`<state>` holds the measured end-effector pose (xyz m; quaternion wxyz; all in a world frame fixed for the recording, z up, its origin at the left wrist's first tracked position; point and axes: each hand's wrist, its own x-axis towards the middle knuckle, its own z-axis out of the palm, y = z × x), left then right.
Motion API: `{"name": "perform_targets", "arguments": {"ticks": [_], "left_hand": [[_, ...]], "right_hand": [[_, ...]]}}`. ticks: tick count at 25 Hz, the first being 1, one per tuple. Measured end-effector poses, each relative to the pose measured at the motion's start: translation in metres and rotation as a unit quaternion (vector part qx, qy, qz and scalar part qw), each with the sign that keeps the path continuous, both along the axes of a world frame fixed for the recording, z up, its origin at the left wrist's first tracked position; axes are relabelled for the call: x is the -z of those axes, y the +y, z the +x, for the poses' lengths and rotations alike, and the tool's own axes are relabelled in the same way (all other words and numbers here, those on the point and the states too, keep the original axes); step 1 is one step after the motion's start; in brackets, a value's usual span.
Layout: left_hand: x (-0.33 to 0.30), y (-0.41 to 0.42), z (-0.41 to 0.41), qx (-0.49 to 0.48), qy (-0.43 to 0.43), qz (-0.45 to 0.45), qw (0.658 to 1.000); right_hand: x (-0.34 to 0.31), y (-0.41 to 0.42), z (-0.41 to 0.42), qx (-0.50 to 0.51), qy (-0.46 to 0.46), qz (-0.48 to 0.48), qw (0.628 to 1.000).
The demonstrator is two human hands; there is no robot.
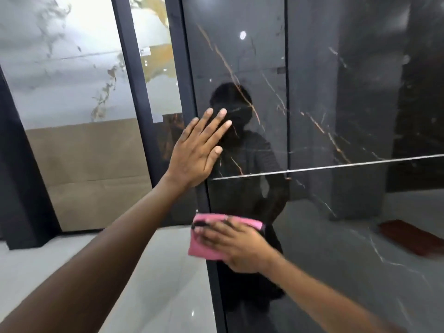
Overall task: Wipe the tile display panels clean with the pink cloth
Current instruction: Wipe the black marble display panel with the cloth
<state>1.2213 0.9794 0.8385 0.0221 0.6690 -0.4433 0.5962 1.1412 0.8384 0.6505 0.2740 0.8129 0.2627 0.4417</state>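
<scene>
**Hands on dark panel: right wiping low, left bracing above**

Right hand (pixel 236 246) lies flat, fingers spread over the pink cloth (pixel 206 239), pressing it to the dark marble-look panel (pixel 240 68) at lower centre of the frame. Motion blur on this hand suggests a stroke in progress; its direction cannot be determined. Left hand (pixel 197 150) is open, fingers extended and holding nothing, palm laid against the same panel at centre frame, close to the dark frame edge (pixel 185 68).

Position of cloth: folded to a rough rectangle, long axis running left to right, its left end overhanging the panel's left edge. It sits directly below the left hand, well apart from it.

Governing relation: unwiped panel surface extends up and to the right of the cloth, past the horizontal joint line (pixel 336 165). The right hand is already on the cloth; the left lies in the path of any upward stroke along the left margin and would likely need to shift.

Adjacent light veined panel (pixel 60 68), upper left of the frame, is not being touched by either hand.

Risk, as a judgement: the glossy surface may take palm prints from the bracing hand.
</scene>
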Motion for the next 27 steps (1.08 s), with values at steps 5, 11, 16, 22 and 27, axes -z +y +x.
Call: {"name": "perform_targets", "arguments": {"ticks": [5, 11, 16, 22, 27], "left_hand": [[0.05, -0.008, 0.013, -0.024, -0.02, -0.027, 0.999], [0.056, -0.013, 0.018, -0.038, -0.042, -0.055, 0.997], [0.09, -0.016, 0.002, 0.017, -0.031, -0.064, 0.997], [0.121, -0.021, 0.019, -0.039, -0.057, -0.051, 0.996], [0.123, -0.021, 0.02, -0.043, -0.073, -0.046, 0.995]], "right_hand": [[-0.138, -0.144, -0.052, 0.048, -0.257, 0.377, 0.889], [-0.056, -0.081, -0.022, -0.006, -0.264, 0.366, 0.893], [0.096, -0.003, -0.002, -0.008, -0.068, -0.047, 0.997], [-0.096, -0.181, -0.065, 0.111, -0.262, 0.499, 0.819], [0.047, -0.078, -0.011, 0.024, -0.268, 0.342, 0.9]]}}
